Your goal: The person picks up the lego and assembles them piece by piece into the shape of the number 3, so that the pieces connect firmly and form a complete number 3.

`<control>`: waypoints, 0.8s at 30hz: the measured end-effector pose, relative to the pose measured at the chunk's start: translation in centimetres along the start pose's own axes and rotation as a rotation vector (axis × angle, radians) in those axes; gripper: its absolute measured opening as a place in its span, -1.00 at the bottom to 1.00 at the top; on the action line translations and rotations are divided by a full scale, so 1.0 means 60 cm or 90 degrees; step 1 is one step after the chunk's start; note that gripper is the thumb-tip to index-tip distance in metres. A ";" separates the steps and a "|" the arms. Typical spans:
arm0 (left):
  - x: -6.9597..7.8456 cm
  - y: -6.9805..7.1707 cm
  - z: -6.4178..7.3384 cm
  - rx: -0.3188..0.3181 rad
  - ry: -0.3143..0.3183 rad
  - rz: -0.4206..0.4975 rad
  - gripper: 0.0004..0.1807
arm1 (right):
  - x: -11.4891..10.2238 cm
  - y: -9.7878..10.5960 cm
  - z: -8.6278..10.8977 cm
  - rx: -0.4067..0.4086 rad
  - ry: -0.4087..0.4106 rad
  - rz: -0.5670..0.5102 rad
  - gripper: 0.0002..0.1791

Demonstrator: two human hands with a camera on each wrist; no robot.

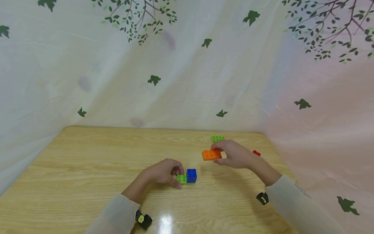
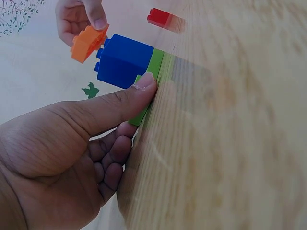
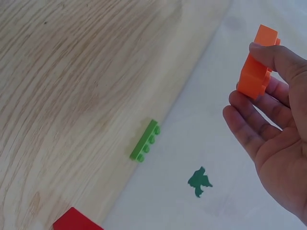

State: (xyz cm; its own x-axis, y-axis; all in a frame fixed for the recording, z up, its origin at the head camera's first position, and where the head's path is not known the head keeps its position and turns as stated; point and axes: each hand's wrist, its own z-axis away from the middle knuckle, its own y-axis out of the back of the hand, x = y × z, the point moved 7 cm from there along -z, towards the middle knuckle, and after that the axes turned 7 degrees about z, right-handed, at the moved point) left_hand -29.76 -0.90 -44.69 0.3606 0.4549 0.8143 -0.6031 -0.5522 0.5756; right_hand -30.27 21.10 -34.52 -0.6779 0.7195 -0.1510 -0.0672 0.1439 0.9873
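Observation:
My left hand [image 1: 164, 172] pinches a flat green brick [image 1: 181, 178] between thumb and fingers, low at the table. On that brick's right end stands a tall blue brick [image 1: 191, 175], studs up. My right hand [image 1: 235, 154] holds an orange brick [image 1: 208, 155] above the table, up and to the right of the blue one. In the right wrist view the orange brick [image 3: 259, 67] shows an arched underside, gripped between thumb and fingers. The left wrist view shows my thumb against the edge of the green brick [image 2: 156, 62], beside the blue brick [image 2: 125, 60].
A second flat green brick [image 1: 217, 138] lies near the table's back edge, beyond my right hand. A small red brick [image 1: 256, 153] lies farther right, behind the right forearm. A leaf-printed cloth [image 1: 187, 97] hangs behind the wooden table [image 1: 87, 156].

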 end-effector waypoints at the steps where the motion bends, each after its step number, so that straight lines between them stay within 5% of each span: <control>1: 0.000 0.000 0.000 0.000 0.000 0.000 -0.61 | -0.004 0.000 0.000 0.000 0.003 -0.004 -0.60; 24: 0.001 0.003 0.000 -0.001 -0.011 -0.004 -0.60 | -0.087 -0.024 -0.021 0.005 0.072 -0.022 -0.60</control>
State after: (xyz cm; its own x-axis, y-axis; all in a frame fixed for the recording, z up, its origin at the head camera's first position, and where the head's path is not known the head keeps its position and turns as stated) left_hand -29.85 -0.95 -44.55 0.3767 0.4458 0.8120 -0.6023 -0.5481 0.5803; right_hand -27.52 16.28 -35.07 -0.7535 0.6329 -0.1782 -0.0870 0.1727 0.9811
